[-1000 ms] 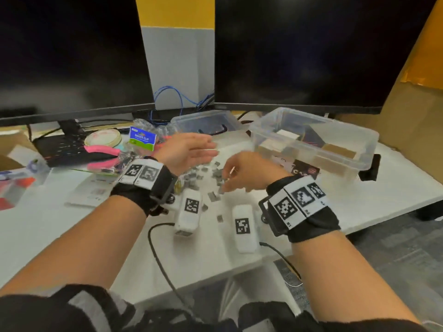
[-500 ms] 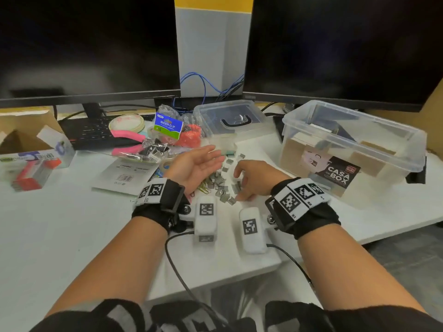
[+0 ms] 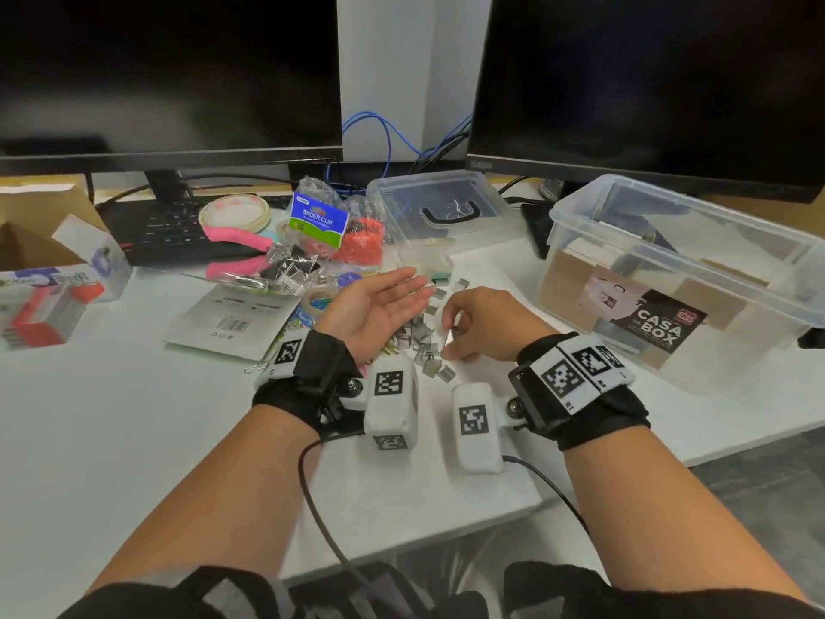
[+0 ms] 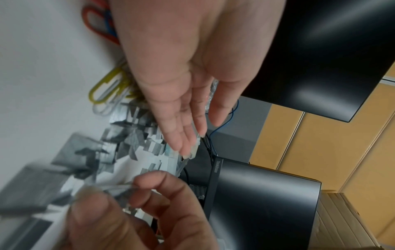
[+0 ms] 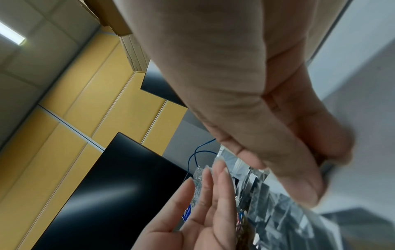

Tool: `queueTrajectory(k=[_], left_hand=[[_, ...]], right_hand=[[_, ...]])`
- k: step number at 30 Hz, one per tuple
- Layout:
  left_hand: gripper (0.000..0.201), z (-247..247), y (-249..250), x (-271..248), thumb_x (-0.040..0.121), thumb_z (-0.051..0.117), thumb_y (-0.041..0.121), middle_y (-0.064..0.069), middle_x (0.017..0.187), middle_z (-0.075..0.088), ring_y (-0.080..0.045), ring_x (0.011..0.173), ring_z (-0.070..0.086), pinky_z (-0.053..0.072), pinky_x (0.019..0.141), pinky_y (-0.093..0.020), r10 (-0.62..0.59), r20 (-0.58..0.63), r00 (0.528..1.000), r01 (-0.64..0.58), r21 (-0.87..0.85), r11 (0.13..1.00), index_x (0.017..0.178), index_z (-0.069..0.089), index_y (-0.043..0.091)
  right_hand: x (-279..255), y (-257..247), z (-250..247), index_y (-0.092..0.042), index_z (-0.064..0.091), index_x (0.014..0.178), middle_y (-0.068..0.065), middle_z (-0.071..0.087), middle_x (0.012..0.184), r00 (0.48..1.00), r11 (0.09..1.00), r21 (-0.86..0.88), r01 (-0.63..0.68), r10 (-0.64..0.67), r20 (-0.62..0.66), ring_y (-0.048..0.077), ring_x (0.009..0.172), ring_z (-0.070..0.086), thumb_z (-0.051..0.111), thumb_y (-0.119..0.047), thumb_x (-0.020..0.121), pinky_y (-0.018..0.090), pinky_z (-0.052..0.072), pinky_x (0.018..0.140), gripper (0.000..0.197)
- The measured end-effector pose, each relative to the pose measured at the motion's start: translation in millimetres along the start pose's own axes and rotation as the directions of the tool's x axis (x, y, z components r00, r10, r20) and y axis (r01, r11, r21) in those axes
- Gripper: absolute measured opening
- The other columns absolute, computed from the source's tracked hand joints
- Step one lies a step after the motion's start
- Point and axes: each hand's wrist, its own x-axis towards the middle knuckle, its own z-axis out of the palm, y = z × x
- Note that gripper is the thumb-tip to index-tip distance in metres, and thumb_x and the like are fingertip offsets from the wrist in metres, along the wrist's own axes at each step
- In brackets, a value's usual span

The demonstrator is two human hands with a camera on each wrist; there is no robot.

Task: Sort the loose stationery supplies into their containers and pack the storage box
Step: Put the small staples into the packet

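Now my left hand [image 3: 379, 306] lies flat, palm up; my right hand [image 3: 484, 326] pinches a staple strip [image 3: 450, 337] over the desk [image 3: 111, 417].

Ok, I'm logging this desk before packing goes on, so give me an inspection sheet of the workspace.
Surface: white desk, crowded at the back.
Job's things: loose staple strips piled between the hands; clear storage box at right, open; small clear container behind the pile.
Clutter: binder clip bag, tape roll, pink-handled tool, paper clips.
Grippers: left hand open, palm up; right hand pinches a staple strip.
Cables: black wrist-camera leads over the desk edge; blue cables behind.
Surroundings: two dark monitors, keyboard.
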Motion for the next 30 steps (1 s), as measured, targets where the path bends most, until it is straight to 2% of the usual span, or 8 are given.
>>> queueTrajectory(k=[5,8,13,17,22,24,26,30], left_hand=[[0.016,1,-2,-1,0.095,0.046,0.006,-0.017,0.095,0.066,-0.026,0.085,0.067,0.055,0.079,-0.031,-0.016,0.004,1.000,0.016,0.031,0.999,0.097,0.060,-0.001],[0.020,3,-3,-2,0.097,0.045,0.013,-0.017,0.093,0.067,-0.026,0.087,0.066,0.055,0.078,-0.031,-0.048,0.012,0.999,0.047,0.064,0.997,0.096,0.060,-0.001],[0.036,5,-2,-4,0.098,0.043,0.032,-0.018,0.096,0.065,-0.029,0.087,0.066,0.055,0.079,-0.035,-0.128,0.042,0.991,0.125,0.069,0.990,0.100,0.058,-0.001],[0.046,7,-2,-7,0.098,0.041,0.038,-0.015,0.083,0.069,-0.031,0.079,0.070,0.057,0.075,-0.040,-0.157,0.098,0.983,0.162,-0.044,0.986,0.100,0.058,-0.005],[0.032,1,3,-2,0.098,0.047,0.024,-0.013,0.069,0.063,-0.016,0.060,0.060,0.055,0.053,-0.020,-0.100,-0.079,0.992,0.090,-0.120,0.989,0.091,0.059,-0.005],[0.028,-2,3,0,0.098,0.045,0.020,-0.007,0.065,0.054,-0.010,0.050,0.051,0.044,0.042,-0.014,-0.088,-0.146,0.985,0.074,-0.098,0.992,0.085,0.058,0.000],[0.027,-4,3,2,0.098,0.044,0.019,-0.003,0.064,0.047,-0.008,0.042,0.044,0.034,0.037,-0.012,-0.087,-0.170,0.982,0.076,-0.069,0.995,0.083,0.058,0.003],[0.023,-4,2,3,0.098,0.045,0.016,-0.004,0.068,0.049,-0.009,0.054,0.045,0.038,0.039,-0.013,-0.073,-0.193,0.979,0.059,-0.077,0.995,0.083,0.058,0.002]], right_hand=[[-1,0,0,-0.014,0.057,0.083,0.000,0.059,0.068,1.000,0.999,0.039,0.027,-0.026,-0.016,0.000,0.040,0.053,0.076,-0.007,0.073,0.005,0.038,0.045,0.023],[-3,-3,-5,-0.012,0.057,0.082,0.001,0.058,0.069,0.997,0.997,0.060,0.042,-0.039,-0.060,0.008,0.047,0.054,0.076,-0.003,0.072,0.007,0.041,0.047,0.023],[2,-21,-13,-0.014,0.060,0.084,-0.001,0.057,0.072,0.922,0.975,0.112,0.194,-0.142,-0.360,0.011,0.062,0.053,0.074,-0.004,0.073,0.015,0.045,0.056,0.020],[7,-36,-12,-0.012,0.066,0.089,0.002,0.065,0.087,0.910,0.958,0.139,0.252,-0.186,-0.371,0.013,0.074,0.061,0.072,-0.014,0.080,0.013,0.047,0.064,0.012],[8,-29,-12,-0.010,0.068,0.085,-0.002,0.061,0.080,0.854,0.983,0.055,0.175,-0.124,-0.504,0.010,0.075,0.054,0.067,-0.017,0.084,0.014,0.038,0.067,0.007],[7,-25,-12,-0.009,0.069,0.089,-0.001,0.059,0.082,0.915,0.997,0.019,0.081,-0.067,-0.398,0.012,0.076,0.055,0.069,-0.015,0.083,0.021,0.047,0.075,0.009],[6,-23,-11,-0.011,0.068,0.098,0.000,0.058,0.088,0.983,0.998,-0.068,0.013,-0.025,-0.182,0.011,0.067,0.053,0.073,-0.020,0.080,0.022,0.050,0.068,0.021],[7,-28,-6,-0.020,0.066,0.108,-0.004,0.052,0.095,0.999,0.975,-0.218,0.037,-0.037,0.006,0.007,0.063,0.046,0.076,-0.026,0.076,0.016,0.038,0.058,0.033]])
